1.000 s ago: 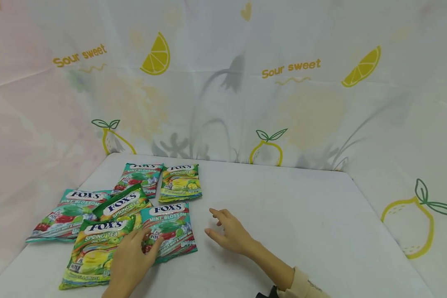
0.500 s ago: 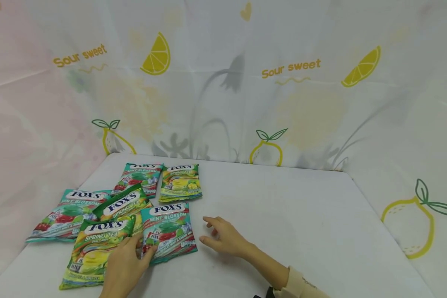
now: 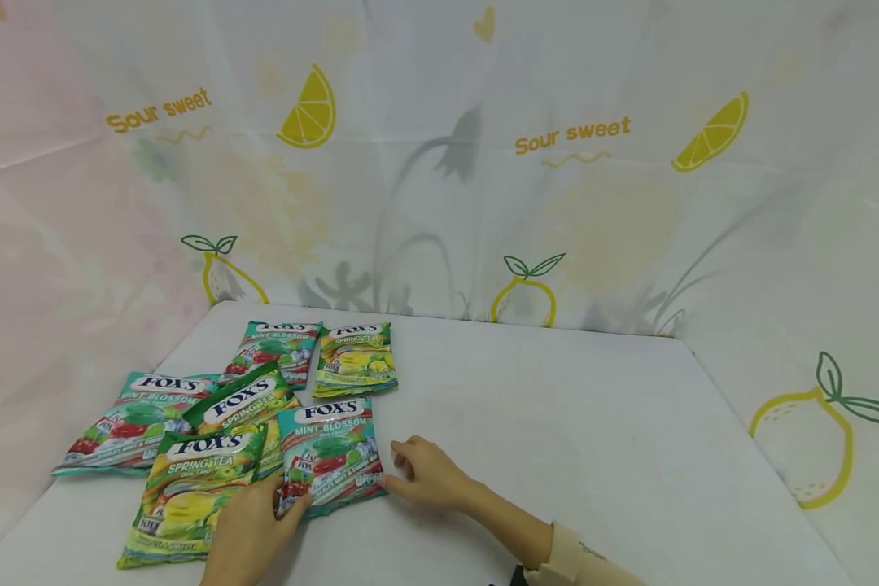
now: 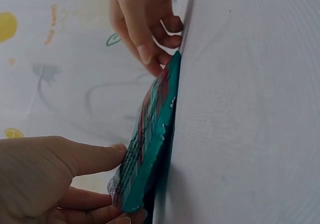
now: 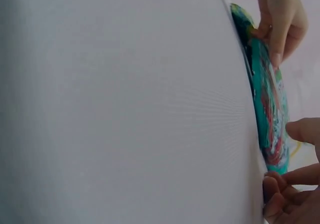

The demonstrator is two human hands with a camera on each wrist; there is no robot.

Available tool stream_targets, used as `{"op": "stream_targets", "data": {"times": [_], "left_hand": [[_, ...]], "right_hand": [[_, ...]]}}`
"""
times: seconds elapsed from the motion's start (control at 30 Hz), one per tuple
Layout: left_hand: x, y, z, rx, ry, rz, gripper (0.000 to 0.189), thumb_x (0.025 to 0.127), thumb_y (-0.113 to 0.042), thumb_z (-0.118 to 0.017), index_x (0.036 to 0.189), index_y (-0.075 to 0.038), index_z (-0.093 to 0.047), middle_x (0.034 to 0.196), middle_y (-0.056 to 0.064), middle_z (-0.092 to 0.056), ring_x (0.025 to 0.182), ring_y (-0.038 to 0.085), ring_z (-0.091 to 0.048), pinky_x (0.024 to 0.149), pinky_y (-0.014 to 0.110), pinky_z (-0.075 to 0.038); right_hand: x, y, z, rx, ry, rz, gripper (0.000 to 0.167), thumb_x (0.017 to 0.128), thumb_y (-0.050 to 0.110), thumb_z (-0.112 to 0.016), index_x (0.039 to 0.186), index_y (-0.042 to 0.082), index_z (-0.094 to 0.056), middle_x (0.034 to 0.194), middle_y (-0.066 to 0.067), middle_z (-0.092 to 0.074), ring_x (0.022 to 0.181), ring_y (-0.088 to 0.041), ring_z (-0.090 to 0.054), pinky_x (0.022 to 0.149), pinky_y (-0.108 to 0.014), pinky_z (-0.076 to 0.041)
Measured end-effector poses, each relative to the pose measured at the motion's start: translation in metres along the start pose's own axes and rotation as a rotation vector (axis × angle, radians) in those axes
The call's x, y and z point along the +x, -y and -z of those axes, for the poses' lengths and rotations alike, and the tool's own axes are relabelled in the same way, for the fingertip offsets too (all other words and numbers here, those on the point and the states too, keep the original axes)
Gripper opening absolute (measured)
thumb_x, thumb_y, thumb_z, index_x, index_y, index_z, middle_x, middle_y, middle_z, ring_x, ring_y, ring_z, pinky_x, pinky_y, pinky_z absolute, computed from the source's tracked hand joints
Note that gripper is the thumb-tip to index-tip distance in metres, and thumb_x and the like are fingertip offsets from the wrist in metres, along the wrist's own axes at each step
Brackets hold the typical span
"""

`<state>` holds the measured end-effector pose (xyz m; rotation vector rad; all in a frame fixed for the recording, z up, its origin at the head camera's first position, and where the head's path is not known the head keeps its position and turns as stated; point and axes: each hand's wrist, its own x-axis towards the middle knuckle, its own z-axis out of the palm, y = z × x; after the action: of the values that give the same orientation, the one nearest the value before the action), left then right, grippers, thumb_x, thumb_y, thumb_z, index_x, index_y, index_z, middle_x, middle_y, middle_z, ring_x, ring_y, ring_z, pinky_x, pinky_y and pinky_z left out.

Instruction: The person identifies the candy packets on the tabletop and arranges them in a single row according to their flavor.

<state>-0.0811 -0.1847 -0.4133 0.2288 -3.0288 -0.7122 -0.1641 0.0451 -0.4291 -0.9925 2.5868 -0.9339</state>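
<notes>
"Where do we have our left hand [image 3: 247,525]?"

"At the near left corner of the teal Mint Blossom packet [image 3: 333,452]. Its grip is closed on that corner, and from the left wrist we see the thumb above and fingers below."

"And our right hand [image 3: 432,476]?"

"Just by the packet's right edge. That grip is parted, thumb apart from the loosely bent fingers, with nothing held. We can't be sure whether they touch the packet."

"So the packet lies between our hands?"

"Yes, face up on the white surface [image 3: 557,439]."

"What do we see around it?"

"Just to its left, a slanted Spring Tea packet [image 3: 242,400], and nearer us the front Spring Tea packet [image 3: 186,500], partly covered by our left hand. Farther left is another mint packet [image 3: 135,427]. Behind, a back mint packet [image 3: 274,352] and a back Spring Tea packet [image 3: 355,360] lie side by side, before the lemon-print backdrop [image 3: 439,220]."
</notes>
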Motion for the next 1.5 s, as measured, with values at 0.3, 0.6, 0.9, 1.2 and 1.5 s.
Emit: {"op": "stream_targets", "data": {"times": [0.3, 0.6, 0.9, 1.2, 1.5], "left_hand": [[0.001, 0.002, -0.004, -0.091, 0.124, 0.036, 0.059, 0.08, -0.026, -0.074, 0.113, 0.019, -0.055, 0.064, 0.002, -0.047, 0.061, 0.016, -0.042, 0.056, 0.03, -0.034], [-0.004, 0.0, -0.01, -0.162, 0.098, 0.002, 0.035, 0.089, -0.028, -0.064, 0.092, 0.006, -0.064, 0.06, 0.001, -0.043, 0.056, 0.015, -0.038, 0.053, 0.029, -0.031], [-0.003, -0.001, -0.013, -0.19, 0.066, -0.034, 0.014, 0.086, -0.008, -0.065, 0.095, 0.003, -0.064, 0.068, -0.001, -0.052, 0.061, 0.014, -0.041, 0.053, 0.026, -0.032], [-0.007, -0.005, -0.012, -0.233, -0.057, -0.114, 0.008, 0.084, -0.005, -0.067, 0.091, -0.002, -0.065, 0.075, -0.001, -0.062, 0.062, 0.01, -0.048, 0.055, 0.022, -0.04], [-0.009, -0.021, -0.012, -0.291, -0.267, -0.27, 0.007, 0.08, -0.001, -0.071, 0.084, -0.005, -0.068, 0.071, -0.003, -0.063, 0.059, 0.002, -0.051, 0.053, 0.021, -0.046]], "right_hand": [[0.006, 0.005, -0.01, 0.133, -0.015, -0.019, 0.035, 0.084, 0.017, -0.07, 0.11, -0.005, -0.066, 0.068, 0.01, -0.052, 0.06, 0.003, -0.042, 0.054, -0.012, -0.037], [0.005, 0.002, -0.007, 0.394, -0.06, -0.094, 0.025, 0.076, 0.004, -0.076, 0.094, -0.012, -0.068, 0.064, 0.003, -0.058, 0.054, 0.0, -0.046, 0.051, -0.013, -0.039], [0.003, 0.002, -0.004, 0.491, -0.032, -0.127, 0.018, 0.077, 0.0, -0.073, 0.09, -0.012, -0.068, 0.061, 0.001, -0.056, 0.05, -0.003, -0.043, 0.047, -0.014, -0.036], [-0.003, -0.002, -0.002, 0.554, -0.072, 0.004, 0.019, 0.078, -0.003, -0.069, 0.094, -0.014, -0.068, 0.082, -0.023, -0.068, 0.057, 0.0, -0.047, 0.05, -0.014, -0.039], [-0.013, 0.003, 0.014, 0.538, -0.132, 0.024, 0.016, 0.08, -0.003, -0.068, 0.093, -0.012, -0.069, 0.086, -0.023, -0.068, 0.063, -0.002, -0.048, 0.055, -0.015, -0.039]]}}
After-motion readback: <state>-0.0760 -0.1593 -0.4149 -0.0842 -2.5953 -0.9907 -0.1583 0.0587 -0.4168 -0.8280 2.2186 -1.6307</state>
